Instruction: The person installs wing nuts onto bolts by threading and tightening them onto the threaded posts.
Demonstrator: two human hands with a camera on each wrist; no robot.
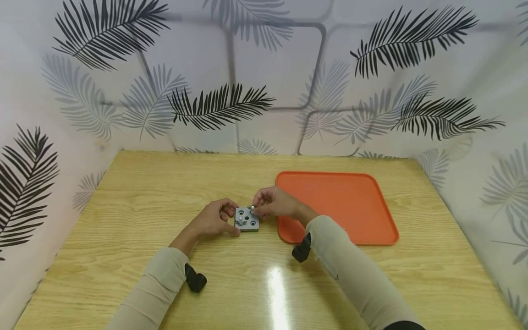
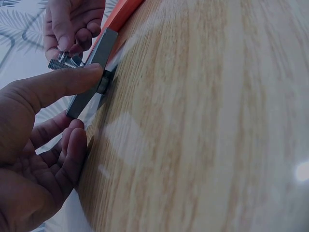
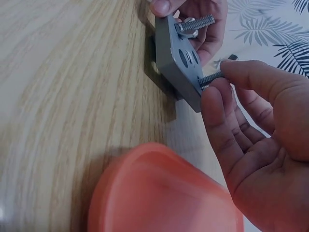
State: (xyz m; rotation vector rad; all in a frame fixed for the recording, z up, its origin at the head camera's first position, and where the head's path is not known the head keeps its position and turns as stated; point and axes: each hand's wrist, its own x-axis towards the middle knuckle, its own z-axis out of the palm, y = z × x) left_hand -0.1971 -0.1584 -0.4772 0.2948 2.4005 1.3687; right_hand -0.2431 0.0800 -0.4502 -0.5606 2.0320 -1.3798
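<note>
A square grey metal plate [image 1: 249, 227] with several round holes lies in front of me, with bolts standing up at two opposite corners. My left hand [image 1: 211, 220] grips its left side, thumb at the near edge and fingers at the far edge. Near that hand, a threaded bolt [image 3: 200, 22] carries a silver wing nut [image 3: 189, 34]. My right hand [image 1: 277, 201] is at the far right corner. Thumb and forefinger pinch a small metal piece [image 3: 232, 57], apparently a wing nut, at the top of the second bolt [image 3: 210, 79]; the fingertips hide most of it.
An orange tray [image 1: 338, 211] lies just right of the plate, partly beneath my right forearm. Both rest on a wood-grain table [image 1: 173, 183]. Behind it stands a leaf-patterned backdrop [image 1: 268, 78].
</note>
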